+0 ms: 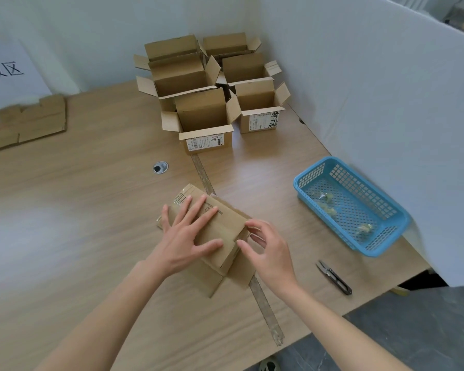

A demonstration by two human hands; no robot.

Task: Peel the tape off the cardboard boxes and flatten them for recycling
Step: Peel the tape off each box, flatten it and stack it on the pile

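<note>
On the wooden bench [91,210], the left hand [188,236] presses the collapsed brown cardboard box [225,228] with flat, spread fingers; the right hand [265,247], loosely curled, holds nothing. Flattening is underway; next, firmer pressing.

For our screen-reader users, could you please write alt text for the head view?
A left hand presses a flattened cardboard box on a wooden table while the right hand hovers at its edge; open boxes stand behind, a blue basket at right.

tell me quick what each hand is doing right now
Left hand: open, pressing flat on the flattened box.
Right hand: open, fingers loosely curled at the box's edge, holding nothing.
</note>
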